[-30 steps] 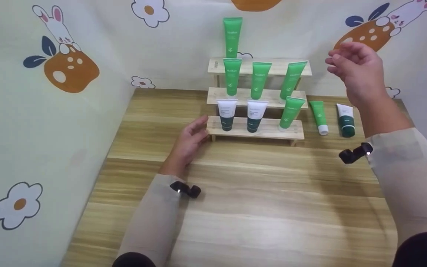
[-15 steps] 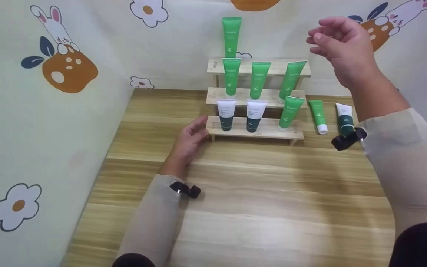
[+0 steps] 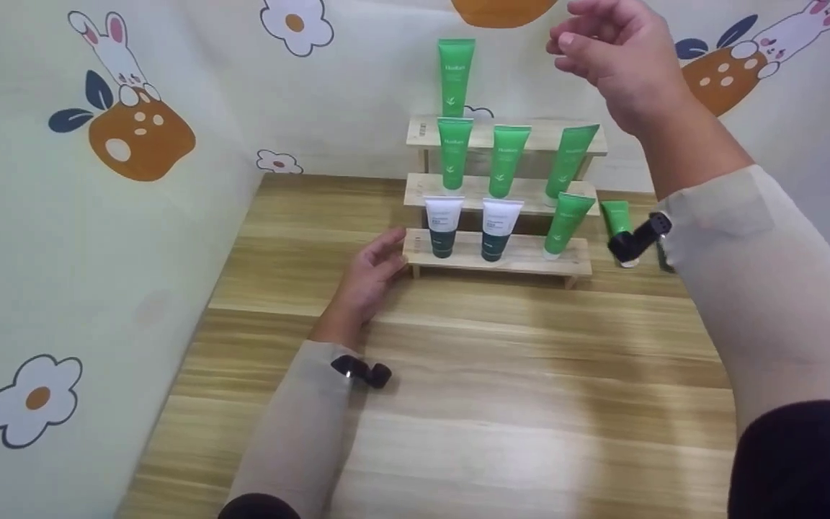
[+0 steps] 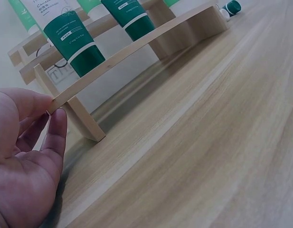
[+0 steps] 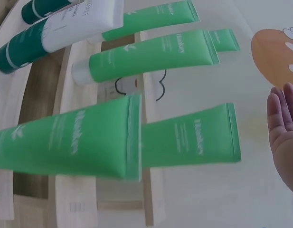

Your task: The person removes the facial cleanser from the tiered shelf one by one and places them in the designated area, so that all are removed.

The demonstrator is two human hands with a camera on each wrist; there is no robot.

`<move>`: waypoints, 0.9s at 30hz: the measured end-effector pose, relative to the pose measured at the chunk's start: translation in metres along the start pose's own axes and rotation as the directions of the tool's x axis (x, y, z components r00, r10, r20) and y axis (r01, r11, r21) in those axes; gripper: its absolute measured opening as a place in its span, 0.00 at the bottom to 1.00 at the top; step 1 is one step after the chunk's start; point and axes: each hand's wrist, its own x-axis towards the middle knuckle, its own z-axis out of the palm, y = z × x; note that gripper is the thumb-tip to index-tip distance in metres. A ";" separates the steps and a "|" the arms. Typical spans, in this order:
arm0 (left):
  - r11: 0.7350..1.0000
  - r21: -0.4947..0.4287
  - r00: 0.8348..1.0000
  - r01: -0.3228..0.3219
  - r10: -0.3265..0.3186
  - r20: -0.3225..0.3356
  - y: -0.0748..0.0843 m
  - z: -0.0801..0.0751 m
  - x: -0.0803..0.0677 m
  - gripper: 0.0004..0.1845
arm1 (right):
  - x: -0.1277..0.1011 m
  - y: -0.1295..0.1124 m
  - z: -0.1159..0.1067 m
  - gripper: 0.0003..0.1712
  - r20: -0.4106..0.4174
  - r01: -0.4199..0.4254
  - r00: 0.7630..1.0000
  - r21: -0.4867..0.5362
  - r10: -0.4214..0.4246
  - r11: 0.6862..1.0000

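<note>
Logging from my remote station: left hand (image 3: 370,277) pinches the left end of the wooden rack (image 3: 528,252), whose three steps run off to its right. Right hand (image 3: 620,68) is raised near the top step's right end, relaxed and unladen, fingers loosely bent. Obstacles I count: two white-and-dark-green tubes (image 3: 443,227) plus one green tube (image 3: 568,225), front step, right of the left hand; three green tubes (image 3: 508,160), middle step, lower left of the right hand; another tube (image 3: 456,76), top step, farther left. Below the right hand, its wrist camera (image 3: 638,239) partly covers a lying tube (image 3: 615,218). Tabletop (image 3: 458,360) spreads nearside of the left hand, its left edge meeting the patterned backdrop (image 3: 220,101).
</note>
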 end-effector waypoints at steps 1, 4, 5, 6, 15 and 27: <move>1.000 -0.004 1.000 0.000 0.000 -0.002 0.000 0.000 0.000 0.28 | 0.002 -0.001 0.005 0.33 0.004 -0.006 1.000 -0.007 0.006 1.000; 1.000 -0.010 1.000 -0.005 0.005 -0.009 0.000 0.001 0.000 0.27 | 0.009 -0.003 0.020 0.31 0.028 -0.006 1.000 -0.026 0.007 1.000; 1.000 -0.008 1.000 -0.006 0.006 -0.011 0.000 0.001 0.000 0.27 | 0.010 -0.003 0.025 0.30 0.040 -0.009 0.999 -0.034 0.010 0.999; 1.000 -0.009 1.000 -0.006 0.006 -0.011 0.000 0.001 0.000 0.27 | 0.012 -0.003 0.030 0.30 0.054 -0.013 0.998 -0.042 0.015 0.999; 0.999 -0.046 1.000 -0.004 0.003 -0.002 -0.003 0.001 0.001 0.26 | 0.027 0.007 0.058 0.24 0.128 -0.054 0.989 -0.199 0.081 0.978; 1.000 0.025 1.000 0.006 -0.006 -0.013 -0.002 0.000 0.001 0.27 | 0.048 0.024 0.072 0.21 0.098 -0.108 0.983 -0.381 0.157 0.918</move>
